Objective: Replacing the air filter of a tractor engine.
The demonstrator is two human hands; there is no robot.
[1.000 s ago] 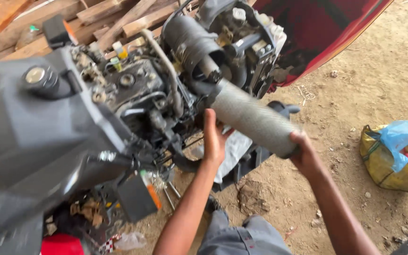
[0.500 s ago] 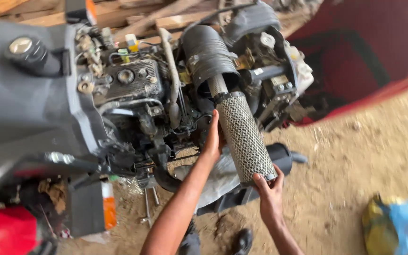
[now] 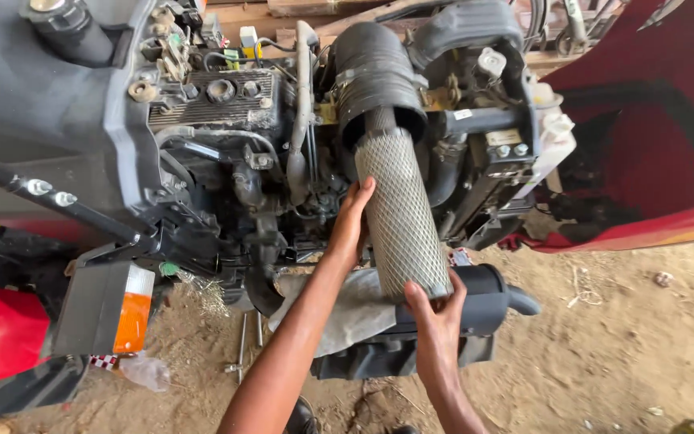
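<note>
Against the frame a second ago, the mesh-covered filter cylinder (image 3: 399,213) now runs nearly straight down the centre of the frame rather than slanting off to the right, lined up with the black round housing (image 3: 379,80) in the upper middle; judging by that, we are guiding it along the housing's axis. Our left hand (image 3: 353,217) lies flat, fingers spread, against the cylinder's left side at mid-height, while our right hand (image 3: 437,309) is cupped and closed around its lower end cap. The two hands sit apart, one at each part of the cylinder. The housing holds only the cylinder's upper end; most of its length shows outside. Just below, a black muffler (image 3: 487,293) lies across a grey cloth (image 3: 347,309), and an orange lamp (image 3: 134,309) sits at lower left above the sandy ground (image 3: 604,354).
</note>
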